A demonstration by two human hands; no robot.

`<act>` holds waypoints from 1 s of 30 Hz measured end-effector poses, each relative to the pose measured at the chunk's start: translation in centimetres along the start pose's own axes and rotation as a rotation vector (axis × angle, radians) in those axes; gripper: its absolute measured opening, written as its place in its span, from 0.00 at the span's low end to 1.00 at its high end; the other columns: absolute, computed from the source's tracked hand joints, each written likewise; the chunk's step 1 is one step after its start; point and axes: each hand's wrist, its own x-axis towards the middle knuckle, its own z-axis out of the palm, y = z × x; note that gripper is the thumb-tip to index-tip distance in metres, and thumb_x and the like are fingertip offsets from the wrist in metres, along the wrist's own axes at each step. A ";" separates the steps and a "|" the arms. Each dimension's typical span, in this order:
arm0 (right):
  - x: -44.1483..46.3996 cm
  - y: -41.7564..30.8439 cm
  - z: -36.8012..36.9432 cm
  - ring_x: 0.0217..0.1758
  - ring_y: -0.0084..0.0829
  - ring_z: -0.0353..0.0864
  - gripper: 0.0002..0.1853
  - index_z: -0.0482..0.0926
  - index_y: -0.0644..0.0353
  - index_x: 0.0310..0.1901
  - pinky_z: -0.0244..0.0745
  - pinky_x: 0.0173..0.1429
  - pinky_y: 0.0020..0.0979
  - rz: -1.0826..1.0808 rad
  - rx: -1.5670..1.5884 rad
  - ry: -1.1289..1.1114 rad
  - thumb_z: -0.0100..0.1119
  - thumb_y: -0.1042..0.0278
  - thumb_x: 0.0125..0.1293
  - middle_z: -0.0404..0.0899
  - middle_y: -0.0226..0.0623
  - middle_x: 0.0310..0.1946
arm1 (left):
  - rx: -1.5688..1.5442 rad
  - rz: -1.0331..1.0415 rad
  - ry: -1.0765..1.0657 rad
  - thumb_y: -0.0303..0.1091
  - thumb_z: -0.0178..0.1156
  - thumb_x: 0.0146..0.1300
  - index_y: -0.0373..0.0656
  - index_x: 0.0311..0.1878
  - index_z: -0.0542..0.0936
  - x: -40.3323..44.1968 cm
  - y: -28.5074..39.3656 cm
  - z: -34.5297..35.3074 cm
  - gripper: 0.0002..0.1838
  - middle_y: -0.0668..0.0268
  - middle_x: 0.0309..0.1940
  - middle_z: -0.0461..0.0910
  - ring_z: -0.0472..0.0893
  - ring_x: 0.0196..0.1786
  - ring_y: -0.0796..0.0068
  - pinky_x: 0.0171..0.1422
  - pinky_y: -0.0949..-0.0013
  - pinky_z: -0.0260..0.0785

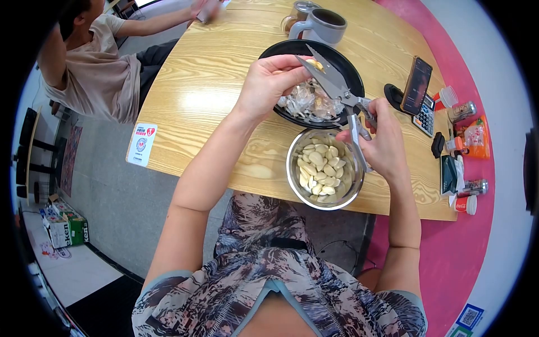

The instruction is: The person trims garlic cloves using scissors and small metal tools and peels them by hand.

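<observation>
My left hand (272, 81) pinches a garlic clove (316, 65) above a black plate (355, 78). In my right hand (383, 140) are kitchen scissors (335, 84), their handles gripped and their blades apart around the clove. Whether the blades touch the clove I cannot tell. Garlic skins (311, 101) lie heaped in the plate under my hands. Closer to me, at the table's front edge, stands a steel bowl (292, 174) with many peeled garlic cloves (321, 168) in it.
Behind the plate are a grey mug (325, 27) and a glass jar (300, 10). A propped phone (417, 84), a calculator (425, 115), and several cups and jars line the right side. Another person (104, 62) sits at the far left of the wooden table (191, 95).
</observation>
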 end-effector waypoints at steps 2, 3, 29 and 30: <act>0.0 0.2 0.0 0.21 0.35 0.69 0.32 0.67 0.61 0.38 0.66 0.28 0.35 0.028 0.020 -0.020 0.80 0.51 0.43 0.69 0.35 0.20 | 0.007 -0.009 0.017 0.27 0.64 0.62 0.39 0.44 0.85 0.0 0.1 0.1 0.08 0.76 0.29 0.82 0.66 0.23 0.95 0.25 0.85 0.53; 0.0 0.2 0.1 0.21 0.35 0.69 0.32 0.67 0.61 0.38 0.66 0.28 0.35 0.028 0.020 -0.020 0.80 0.51 0.43 0.69 0.35 0.20 | 0.007 -0.009 0.017 0.27 0.64 0.62 0.39 0.44 0.85 0.0 0.1 0.2 0.08 0.76 0.29 0.82 0.66 0.23 0.95 0.25 0.85 0.53; -0.6 1.1 -0.6 0.19 0.39 0.74 0.19 0.66 0.59 0.30 0.68 0.27 0.36 -0.016 -0.072 0.012 0.70 0.66 0.47 0.71 0.39 0.16 | 0.092 -0.123 0.071 0.27 0.65 0.62 0.38 0.46 0.84 0.3 -0.1 -0.3 0.10 0.70 0.34 0.84 0.64 0.22 0.92 0.23 0.83 0.52; -0.6 1.1 -0.6 0.19 0.39 0.74 0.19 0.66 0.59 0.30 0.68 0.27 0.36 -0.016 -0.071 0.012 0.70 0.66 0.47 0.71 0.39 0.16 | 0.092 -0.123 0.071 0.27 0.65 0.62 0.38 0.46 0.84 0.2 0.0 -0.3 0.10 0.70 0.34 0.84 0.64 0.22 0.92 0.23 0.83 0.52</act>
